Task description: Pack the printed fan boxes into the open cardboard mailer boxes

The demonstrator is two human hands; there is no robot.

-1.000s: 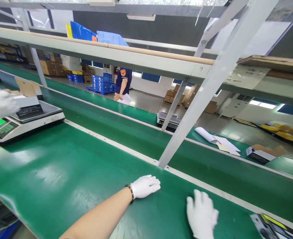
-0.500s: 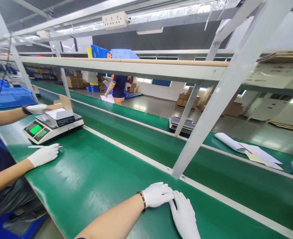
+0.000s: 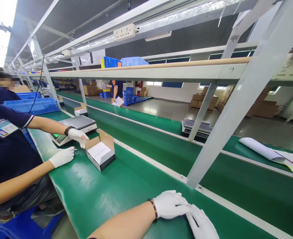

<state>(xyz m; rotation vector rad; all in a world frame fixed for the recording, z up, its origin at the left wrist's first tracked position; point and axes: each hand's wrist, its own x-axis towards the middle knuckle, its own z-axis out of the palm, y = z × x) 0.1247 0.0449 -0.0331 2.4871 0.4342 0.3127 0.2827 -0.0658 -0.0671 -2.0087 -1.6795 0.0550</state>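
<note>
The left grip point(image 3: 170, 204) and right grip point(image 3: 203, 223) are gloved in plain white; the bracelet point(image 3: 153, 209) beside the left is beaded black and gold. The table point(image 3: 99, 196) is green, with a white strip point(image 3: 148, 156) along its far edge. Farther left, the box point(image 3: 108, 162) is white above, black below, its flaps point(image 3: 106, 138) brown. The co-worker's shirt point(image 3: 12, 149) is navy, the bin point(image 3: 37, 106) blue.

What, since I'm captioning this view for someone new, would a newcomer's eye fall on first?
Probably the open box left of centre on the green worktop, beside a co-worker's gloved hand, with a scale behind it. Next, at the bottom, the wearer's white-gloved left hand, a beaded bracelet at its wrist, and right hand lie close together. A pale slanted post cuts across the right side.
</note>
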